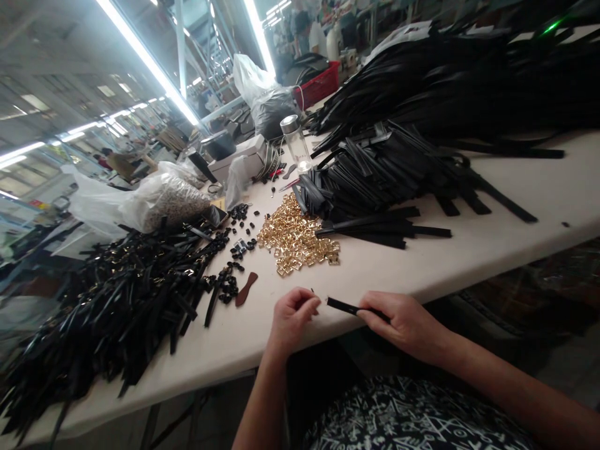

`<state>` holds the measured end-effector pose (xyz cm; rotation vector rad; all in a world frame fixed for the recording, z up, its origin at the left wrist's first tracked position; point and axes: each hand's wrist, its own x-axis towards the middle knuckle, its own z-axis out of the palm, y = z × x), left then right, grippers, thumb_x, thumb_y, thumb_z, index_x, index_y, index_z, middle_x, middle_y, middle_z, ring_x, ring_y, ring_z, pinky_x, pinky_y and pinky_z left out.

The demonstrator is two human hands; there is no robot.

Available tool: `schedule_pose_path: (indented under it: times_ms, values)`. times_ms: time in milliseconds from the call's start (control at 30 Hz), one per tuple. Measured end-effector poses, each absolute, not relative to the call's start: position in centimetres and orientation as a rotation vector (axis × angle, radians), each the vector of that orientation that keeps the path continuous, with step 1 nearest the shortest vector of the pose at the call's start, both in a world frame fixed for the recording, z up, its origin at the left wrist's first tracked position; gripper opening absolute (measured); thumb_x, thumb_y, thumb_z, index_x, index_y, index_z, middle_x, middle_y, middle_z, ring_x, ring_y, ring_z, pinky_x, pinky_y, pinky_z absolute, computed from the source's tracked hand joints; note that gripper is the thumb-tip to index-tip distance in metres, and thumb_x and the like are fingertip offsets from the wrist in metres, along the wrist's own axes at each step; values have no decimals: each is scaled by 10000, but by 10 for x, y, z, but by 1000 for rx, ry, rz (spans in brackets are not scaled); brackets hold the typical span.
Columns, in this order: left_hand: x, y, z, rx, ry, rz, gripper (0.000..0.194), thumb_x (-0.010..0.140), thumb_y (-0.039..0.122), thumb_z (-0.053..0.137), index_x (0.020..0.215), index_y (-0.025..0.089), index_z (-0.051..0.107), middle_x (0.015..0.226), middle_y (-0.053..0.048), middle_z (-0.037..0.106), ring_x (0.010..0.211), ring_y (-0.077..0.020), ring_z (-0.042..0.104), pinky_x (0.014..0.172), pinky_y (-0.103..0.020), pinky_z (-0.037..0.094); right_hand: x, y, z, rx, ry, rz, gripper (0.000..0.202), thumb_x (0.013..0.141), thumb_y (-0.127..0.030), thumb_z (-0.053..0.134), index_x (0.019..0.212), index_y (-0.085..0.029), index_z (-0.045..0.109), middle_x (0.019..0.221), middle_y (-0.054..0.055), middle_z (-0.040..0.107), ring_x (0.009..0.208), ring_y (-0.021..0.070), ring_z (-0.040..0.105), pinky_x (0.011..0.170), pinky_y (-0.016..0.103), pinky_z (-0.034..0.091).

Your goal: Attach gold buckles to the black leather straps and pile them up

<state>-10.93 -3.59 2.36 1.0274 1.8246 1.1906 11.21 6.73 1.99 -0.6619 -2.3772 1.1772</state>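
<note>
Over the table's front edge, my right hand [394, 322] grips a black strap [343, 306] between thumb and fingers. The strap's free end points left, toward my other hand. My left hand [293, 315] is closed in a pinch just short of that end; a tiny dark bit shows at its fingertips, too small to name. Beyond both hands lies a heap of gold metal buckles [300, 237]. Small black loops [228, 284] are scattered to its left, near a brown bow-shaped piece [246, 289].
Loose black straps [375, 169] are piled behind the buckles, with longer black strips [445, 81] farther right. Straps with metal fittings [135, 294] cover the table's left side. A glass bottle [296, 147], plastic bags [154, 197] and a red basket [319, 84] stand at the back.
</note>
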Motion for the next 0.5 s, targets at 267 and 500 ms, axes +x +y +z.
schedule_pose_path:
  times_ms: [267,500]
  values:
    - [-204,0,22,1156,2403,979,238,656,394,789,744,194,697,752,-37,667,688,-200,592,671,-306,426,111,75,18,-817,-2136,1524,312,934,-410,464,727,-194,552,576,-27,529,512,149,519,515,254,388]
    - [-195,3,21,1110,2323,1010,149,656,326,765,661,199,689,630,7,642,622,-167,551,627,-279,402,111,77,13,-800,-2110,1568,320,943,-422,478,741,-191,572,570,-21,558,504,157,548,513,254,390]
